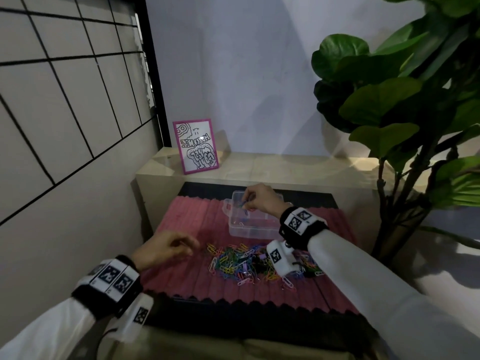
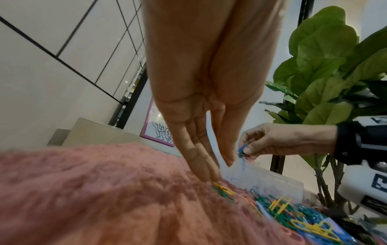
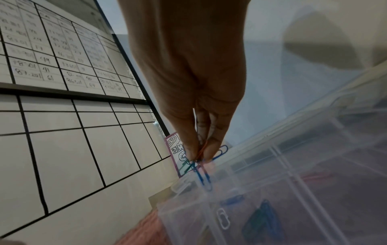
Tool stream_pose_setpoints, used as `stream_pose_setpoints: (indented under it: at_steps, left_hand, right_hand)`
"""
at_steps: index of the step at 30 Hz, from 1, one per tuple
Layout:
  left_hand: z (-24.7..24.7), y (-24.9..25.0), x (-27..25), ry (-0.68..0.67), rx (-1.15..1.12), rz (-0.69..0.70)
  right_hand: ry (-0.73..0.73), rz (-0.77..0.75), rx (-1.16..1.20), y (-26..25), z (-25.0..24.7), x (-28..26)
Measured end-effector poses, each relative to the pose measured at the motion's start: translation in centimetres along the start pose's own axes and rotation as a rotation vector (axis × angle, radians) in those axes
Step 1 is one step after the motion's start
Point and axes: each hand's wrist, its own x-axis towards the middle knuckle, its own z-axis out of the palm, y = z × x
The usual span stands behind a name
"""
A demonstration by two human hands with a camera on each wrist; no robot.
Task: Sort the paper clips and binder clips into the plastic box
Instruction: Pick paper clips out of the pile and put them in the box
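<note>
Pinching a few blue and green clips [image 3: 201, 167] at its fingertips, the right hand [image 1: 259, 200] hangs over the far left of the clear box [image 1: 235, 224]. The left hand [image 1: 163, 246], fingers straight and holding nothing, reaches down at the left edge of the clip pile [image 1: 249, 261] on the pink mat [image 1: 181, 219], near side of the box.

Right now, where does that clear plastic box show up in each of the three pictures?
Head view: the plastic box sits on the pink mat, centre, under the right hand.
Left wrist view: the box is lower right, behind the clip pile, below the right hand.
Right wrist view: the box fills the lower right.
Shared landmark: the pink-framed drawing.
</note>
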Motion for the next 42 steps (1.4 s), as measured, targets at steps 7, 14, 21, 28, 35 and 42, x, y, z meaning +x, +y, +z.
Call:
stream_pose_setpoints:
  at_steps: [7,14,21,28,35,42]
  left_hand:
    - [2.1,1.8,3.0,-0.076,0.202,-0.016]
    - [3.1,2.7,4.7,-0.13,0.266,-0.025]
    - [4.1,3.3,5.4,-0.192,0.315,0.031]
    - [4.7,3.4,6.3,-0.136,0.221,-0.02]
    - [2.4,2.3,5.3,-0.063,0.05,-0.017]
    - [0.5,3.6,5.4,-0.015,-0.072,0.055]
  right_hand:
    - [-0.032,-0.08,-0.161,-0.4,0.5,-0.2]
    - [0.052,-0.213,-0.19,-1.4,-0.7,-2.0]
    - [-0.231,-0.267,-0.371,-0.4,1.6,-6.4]
    - [-0.26,-0.26,-0.474,-0.8,5.5,-6.5]
    - [-0.181,-0.193,-0.392,-0.5,4.8,-6.3]
    - [-0.039,-0.076,-0.031,-0.1,1.4,-6.1]
